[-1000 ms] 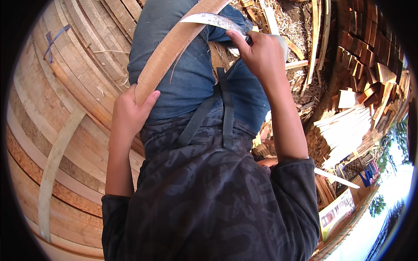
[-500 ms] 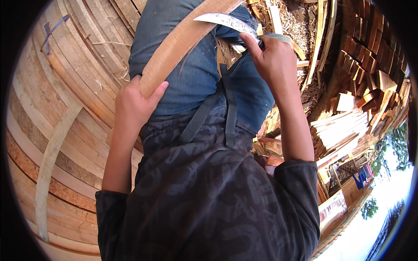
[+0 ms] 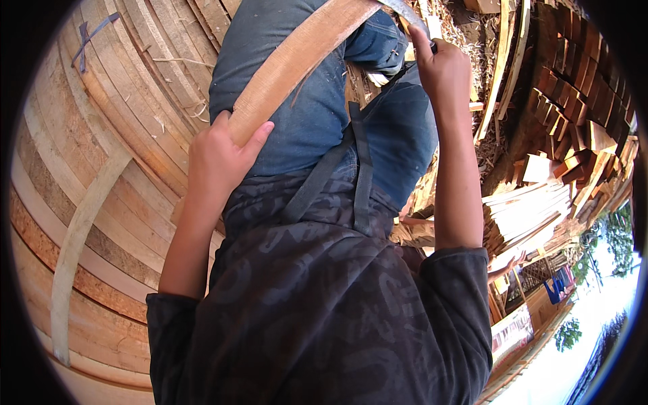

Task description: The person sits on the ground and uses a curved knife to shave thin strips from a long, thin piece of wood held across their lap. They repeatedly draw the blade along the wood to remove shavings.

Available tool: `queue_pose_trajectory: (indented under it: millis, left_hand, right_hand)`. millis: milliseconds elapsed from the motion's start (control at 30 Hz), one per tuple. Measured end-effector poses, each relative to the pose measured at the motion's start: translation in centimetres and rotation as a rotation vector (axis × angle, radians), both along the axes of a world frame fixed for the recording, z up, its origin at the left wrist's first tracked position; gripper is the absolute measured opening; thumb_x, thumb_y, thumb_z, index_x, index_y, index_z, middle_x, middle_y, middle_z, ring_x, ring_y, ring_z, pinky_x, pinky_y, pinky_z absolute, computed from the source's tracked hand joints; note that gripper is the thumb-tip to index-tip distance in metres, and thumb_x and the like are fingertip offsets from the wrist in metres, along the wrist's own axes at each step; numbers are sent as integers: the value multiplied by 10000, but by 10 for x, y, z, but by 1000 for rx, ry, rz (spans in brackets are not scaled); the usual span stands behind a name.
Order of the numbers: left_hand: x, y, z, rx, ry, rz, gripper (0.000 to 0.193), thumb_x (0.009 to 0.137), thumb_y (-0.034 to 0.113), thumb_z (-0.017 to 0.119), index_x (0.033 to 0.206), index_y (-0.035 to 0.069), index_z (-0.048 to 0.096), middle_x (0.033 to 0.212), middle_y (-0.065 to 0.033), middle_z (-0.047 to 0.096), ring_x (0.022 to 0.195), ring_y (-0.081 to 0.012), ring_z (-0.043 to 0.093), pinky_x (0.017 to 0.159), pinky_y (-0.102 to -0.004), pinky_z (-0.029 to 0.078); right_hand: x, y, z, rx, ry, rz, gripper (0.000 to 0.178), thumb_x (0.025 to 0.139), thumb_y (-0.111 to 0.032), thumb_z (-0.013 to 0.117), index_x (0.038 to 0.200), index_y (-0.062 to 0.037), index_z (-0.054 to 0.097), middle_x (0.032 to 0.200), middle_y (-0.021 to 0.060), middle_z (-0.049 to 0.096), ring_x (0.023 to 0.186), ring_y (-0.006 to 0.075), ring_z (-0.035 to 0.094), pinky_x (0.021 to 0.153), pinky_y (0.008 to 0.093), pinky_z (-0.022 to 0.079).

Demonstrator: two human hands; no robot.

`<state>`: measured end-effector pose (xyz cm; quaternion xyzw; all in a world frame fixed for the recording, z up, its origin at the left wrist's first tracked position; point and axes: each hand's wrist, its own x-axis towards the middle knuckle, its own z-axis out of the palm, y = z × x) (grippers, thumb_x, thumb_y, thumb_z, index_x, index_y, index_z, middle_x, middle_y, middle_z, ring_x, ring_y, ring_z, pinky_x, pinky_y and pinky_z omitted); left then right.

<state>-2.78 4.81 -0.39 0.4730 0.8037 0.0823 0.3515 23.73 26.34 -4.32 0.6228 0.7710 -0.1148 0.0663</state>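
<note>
My left hand point(image 3: 225, 152) is closed around the near end of a flat, light-brown wooden slat point(image 3: 290, 67). The slat slants up and to the right across my thigh in blue jeans point(image 3: 297, 138), and its far end passes out of the top of the picture. A thin splinter hangs from its right edge. In my right hand point(image 3: 445, 74) is a curved knife point(image 3: 403, 12), its grip mostly hidden by my fingers. The thumb lies along the back of the tool. Part of the blade is cut off by the top edge, near the slat's far part.
Long boards point(image 3: 101, 223) fill the left side, with a loose pale strip point(image 3: 77, 250) across them and a dark strap point(image 3: 84, 47) farther up. Wood shavings point(image 3: 459, 34) cover the ground at the upper right. Stacked cut wood point(image 3: 574, 88) rises on the right.
My right hand has moved up and slightly right, carrying the knife along the slat toward its far end. The left hand keeps its hold, shifting little in the picture.
</note>
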Motion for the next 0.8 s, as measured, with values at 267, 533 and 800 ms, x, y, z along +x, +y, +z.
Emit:
queue_pose_trajectory:
  millis: [267, 533, 800]
  left_hand:
    - [-2, 2, -1, 44, -14, -5, 594, 812, 540, 706, 766, -39, 583, 624, -256, 603, 628, -436, 638, 556, -469, 497]
    - [1, 1, -5, 32, 40, -51, 607, 810, 554, 703, 776, -39, 579, 601, -245, 591, 610, -439, 630, 545, -469, 495]
    - [1, 6, -3, 49, 21, -41, 617, 825, 563, 683, 779, -41, 569, 591, -244, 587, 600, -433, 632, 535, -466, 494]
  right_hand:
    - [100, 62, -2, 171, 115, -329, 806, 903, -680, 490, 617, 70, 560, 526, 167, 506, 526, 269, 477, 594, 424, 425]
    - [4, -40, 23, -74, 223, -39, 695, 877, -627, 565, 647, 24, 639, 559, 222, 579, 564, 400, 598, 561, 475, 471]
    - [-5, -26, 18, -63, 58, 42, 695, 886, -659, 519, 732, -3, 686, 618, 230, 610, 627, 417, 619, 588, 473, 490]
